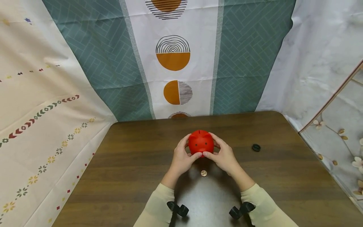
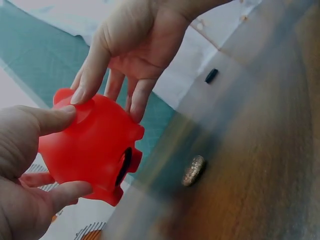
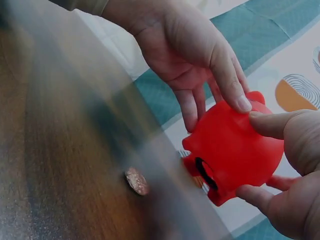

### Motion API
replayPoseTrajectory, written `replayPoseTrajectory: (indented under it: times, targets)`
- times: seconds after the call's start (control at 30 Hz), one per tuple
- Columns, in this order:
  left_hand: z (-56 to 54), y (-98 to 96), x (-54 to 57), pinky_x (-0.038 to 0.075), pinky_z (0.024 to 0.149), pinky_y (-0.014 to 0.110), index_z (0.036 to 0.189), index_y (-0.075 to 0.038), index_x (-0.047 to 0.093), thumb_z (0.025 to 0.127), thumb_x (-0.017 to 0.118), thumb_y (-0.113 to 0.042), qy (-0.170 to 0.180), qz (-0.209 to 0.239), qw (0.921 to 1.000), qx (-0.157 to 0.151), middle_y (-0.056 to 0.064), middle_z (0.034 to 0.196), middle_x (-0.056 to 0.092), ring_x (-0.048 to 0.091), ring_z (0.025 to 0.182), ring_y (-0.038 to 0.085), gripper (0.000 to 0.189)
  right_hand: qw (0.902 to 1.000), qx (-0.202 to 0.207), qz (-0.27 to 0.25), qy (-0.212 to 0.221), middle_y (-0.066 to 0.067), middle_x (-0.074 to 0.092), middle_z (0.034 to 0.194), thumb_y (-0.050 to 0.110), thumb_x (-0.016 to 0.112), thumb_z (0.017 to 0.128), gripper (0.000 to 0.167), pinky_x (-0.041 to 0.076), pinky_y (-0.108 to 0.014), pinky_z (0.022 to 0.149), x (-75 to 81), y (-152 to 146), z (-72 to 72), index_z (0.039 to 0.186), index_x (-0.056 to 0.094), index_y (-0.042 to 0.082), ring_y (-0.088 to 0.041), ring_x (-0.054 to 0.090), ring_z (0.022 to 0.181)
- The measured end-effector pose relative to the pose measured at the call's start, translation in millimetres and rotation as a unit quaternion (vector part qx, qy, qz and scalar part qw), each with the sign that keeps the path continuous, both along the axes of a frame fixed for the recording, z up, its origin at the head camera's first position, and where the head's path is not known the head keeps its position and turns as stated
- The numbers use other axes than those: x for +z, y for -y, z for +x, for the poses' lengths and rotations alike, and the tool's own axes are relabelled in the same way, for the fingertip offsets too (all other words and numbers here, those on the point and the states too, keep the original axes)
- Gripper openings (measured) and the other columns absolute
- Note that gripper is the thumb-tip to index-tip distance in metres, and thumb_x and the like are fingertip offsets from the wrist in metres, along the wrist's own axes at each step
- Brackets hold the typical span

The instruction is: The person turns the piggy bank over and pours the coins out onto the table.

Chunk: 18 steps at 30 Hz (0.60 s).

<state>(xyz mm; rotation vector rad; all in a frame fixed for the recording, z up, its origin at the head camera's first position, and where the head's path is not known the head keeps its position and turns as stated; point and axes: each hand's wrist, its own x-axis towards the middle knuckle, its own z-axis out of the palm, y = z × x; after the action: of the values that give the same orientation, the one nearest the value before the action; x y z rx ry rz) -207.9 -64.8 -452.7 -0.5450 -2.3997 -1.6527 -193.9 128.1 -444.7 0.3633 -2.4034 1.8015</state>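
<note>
A red piggy bank (image 1: 200, 143) is between my two hands, its face and dark eyes toward me in the head view and the slot on top. My left hand (image 1: 182, 156) grips one side and my right hand (image 1: 224, 154) the other. Both thumbs press on its front, tips nearly meeting. In the wrist views the piggy bank is up off the table, and a dark round opening (image 3: 206, 172) shows in its underside between the stubby feet. A gold-coloured coin (image 1: 204, 173) lies on the table just in front of it, below the hands.
A small black round plug (image 1: 256, 147) lies on the brown wooden table (image 1: 136, 164) to the right of my right hand. Patterned cloths hang behind and at both sides of the table. Black wrist-camera mounts sit on both sleeves.
</note>
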Motion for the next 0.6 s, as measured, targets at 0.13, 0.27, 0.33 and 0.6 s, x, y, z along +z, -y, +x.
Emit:
replayPoseTrajectory:
  times: [0.13, 0.27, 0.33, 0.6]
  targets:
    - [-1.3, 1.4, -1.8, 0.057, 0.072, 0.031, 0.142, -0.010, 0.043, 0.076, 0.083, -0.019, -0.009, 0.000, 1.0000, -0.003, 0.006, 0.138, 0.047, 0.052, 0.118, 0.029, 0.078, 1.0000, -0.007, 0.000, -0.007, -0.009, 0.054, 0.135, 0.018, 0.082, 0.077, 0.080, 0.055, -0.038, 0.082, -5.1, 1.1, -1.6, 0.146, 0.042, 0.021, -0.032, 0.054, 0.116]
    - [-0.2, 1.4, 1.0, 0.057, 0.074, 0.032, 0.142, -0.012, 0.045, 0.075, 0.083, -0.017, -0.067, 0.014, 0.9976, -0.002, 0.003, 0.141, 0.045, 0.051, 0.119, 0.025, 0.077, 0.9956, -0.012, 0.005, -0.093, -0.011, 0.050, 0.139, 0.016, 0.083, 0.076, 0.079, 0.055, -0.044, 0.081, -5.2, 2.2, -0.5, 0.144, 0.044, 0.015, -0.034, 0.054, 0.116]
    - [1.0, 1.0, 5.7, 0.056, 0.078, 0.036, 0.142, -0.013, 0.044, 0.075, 0.083, -0.016, -0.120, 0.034, 0.9922, -0.006, 0.003, 0.145, 0.041, 0.049, 0.122, 0.026, 0.077, 0.9870, -0.014, 0.001, -0.160, -0.011, 0.044, 0.144, 0.010, 0.083, 0.075, 0.078, 0.053, -0.047, 0.082, -1.0, 2.8, 0.7, 0.143, 0.045, 0.011, -0.034, 0.052, 0.120]
    - [-0.3, 3.2, 3.9, 0.057, 0.074, 0.031, 0.140, -0.012, 0.046, 0.075, 0.084, -0.021, -0.058, 0.004, 0.9983, 0.003, 0.004, 0.138, 0.047, 0.052, 0.117, 0.024, 0.076, 0.9974, 0.003, 0.004, -0.072, -0.013, 0.048, 0.140, 0.015, 0.081, 0.078, 0.078, 0.055, -0.043, 0.081, -4.1, 1.3, -1.8, 0.146, 0.042, 0.014, -0.037, 0.052, 0.120]
